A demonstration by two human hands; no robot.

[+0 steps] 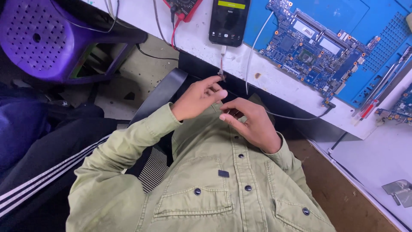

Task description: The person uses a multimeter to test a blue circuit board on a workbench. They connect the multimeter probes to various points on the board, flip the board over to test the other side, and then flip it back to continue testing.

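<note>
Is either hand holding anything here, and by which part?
The left hand pinches a small dark piece at its fingertips; which part cannot be told. The right hand holds nothing visible.

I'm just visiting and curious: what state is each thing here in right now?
Phone: screen lit, cable plugged in, lying flat on the bench.
Circuit board: bare, lying on the blue mat.
Left hand: fingers pinching a small dark part.
Right hand: fingers curled, holding nothing visible.
Purple stool: unoccupied.

White workbench (274, 86) w/ blue mat (386, 47), purple plastic stool (43, 38), worn concrete floor (137, 73).
</note>
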